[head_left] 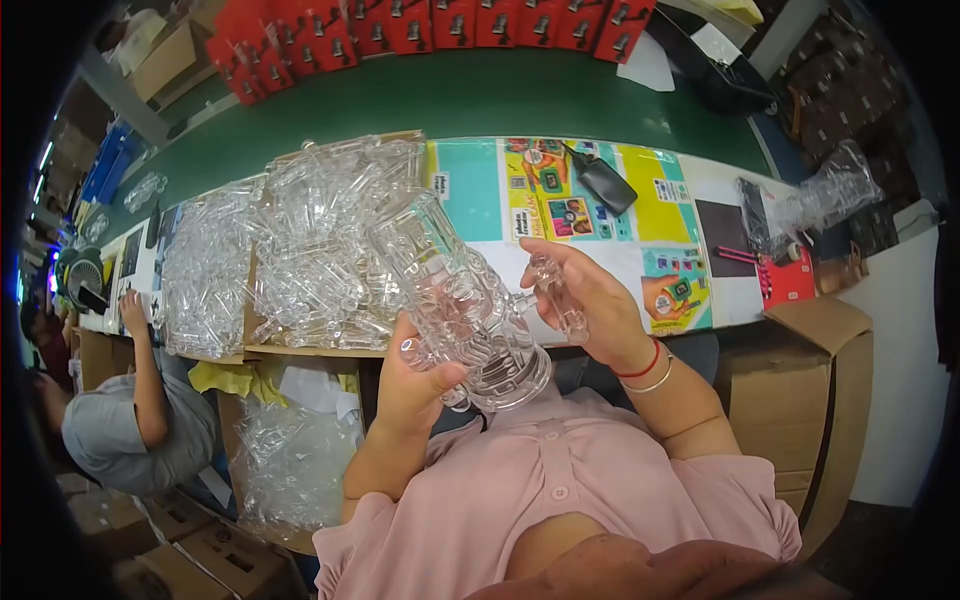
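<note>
A clear glass water pipe [430,250] with a wide round base and coiled glass inside is tilted in front of my chest. My left hand [412,385] is closed around its lower side, with the thumb near the base. At the pipe's side stem, my right hand [610,320] pinches a small clear glass fitting [563,300] between thumb and fingers. Whether the fitting is seated on the stem or only touches it, I cannot tell. Beyond my left hand, a cardboard tray [425,142] is heaped with clear glass parts.
Another pile of glass pieces [205,270] lies farther left. Printed sheets [470,195] and a black flat bottle [603,183] cover the bench. Red boxes [455,22] line the back. A cardboard carton [785,400] stands at right; a co-worker [140,430] sits at left.
</note>
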